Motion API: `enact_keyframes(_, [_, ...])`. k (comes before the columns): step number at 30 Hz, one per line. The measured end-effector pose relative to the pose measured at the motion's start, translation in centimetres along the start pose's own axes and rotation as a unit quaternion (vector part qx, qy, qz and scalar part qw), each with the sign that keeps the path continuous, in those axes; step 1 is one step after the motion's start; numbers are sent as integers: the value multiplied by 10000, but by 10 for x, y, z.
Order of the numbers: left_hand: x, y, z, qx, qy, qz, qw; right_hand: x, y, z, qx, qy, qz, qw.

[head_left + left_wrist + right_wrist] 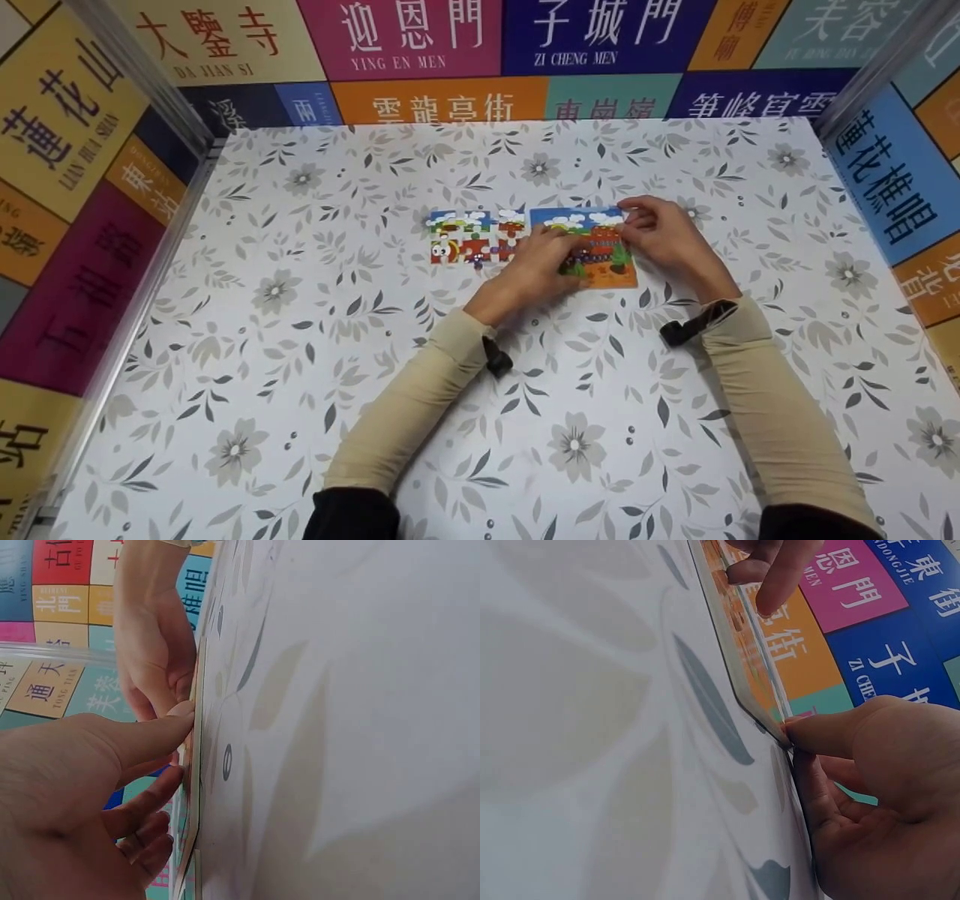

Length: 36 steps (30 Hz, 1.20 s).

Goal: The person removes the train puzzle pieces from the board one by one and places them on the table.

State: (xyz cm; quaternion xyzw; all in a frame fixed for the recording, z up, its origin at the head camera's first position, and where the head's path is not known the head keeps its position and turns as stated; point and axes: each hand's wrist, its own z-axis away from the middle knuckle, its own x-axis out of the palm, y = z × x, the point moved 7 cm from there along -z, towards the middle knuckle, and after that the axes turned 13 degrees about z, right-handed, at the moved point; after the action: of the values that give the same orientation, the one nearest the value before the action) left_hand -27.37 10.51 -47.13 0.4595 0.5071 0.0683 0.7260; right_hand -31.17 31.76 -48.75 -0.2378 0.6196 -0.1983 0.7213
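A thin picture puzzle board (624, 276) with blue sky, white clouds and orange ground lies flat on the patterned table. My left hand (531, 264) reaches over its left part; in the left wrist view the thumb (154, 736) touches the board's near edge, with the other fingers spread loosely above it. At the board's right side, my right hand (670, 236) pinches the edge near a corner between thumb and forefinger (817, 799). Left of the board lie several jigsaw pieces (474, 249) with a matching scene, partly joined, some hidden behind the left hand.
A small dark loose piece (478, 262) lies at the lower edge of the joined ones. The table (300, 420) has a grey leaf and flower print. Colourful panels with lettering (442, 97) stand along its back and both sides.
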Motion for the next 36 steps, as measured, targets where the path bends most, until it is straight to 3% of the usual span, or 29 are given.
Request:
enact_keyframes(5, [0, 0, -1, 41, 46, -124, 9999, 0, -2, 0, -86, 21, -81, 9999])
enact_keyframes(13, [0, 3, 0, 429, 149, -347, 9984, -1, -3, 0, -85, 37, -109, 9999])
enact_keyframes(25, [0, 8, 2, 216, 259, -999, 9944, -1, -2, -1, -5, -59, -74, 10000])
enact_keyframes(36, [0, 14, 5, 435, 366, -735, 9957, -2, -5, 0, -192, 42, -75, 9998])
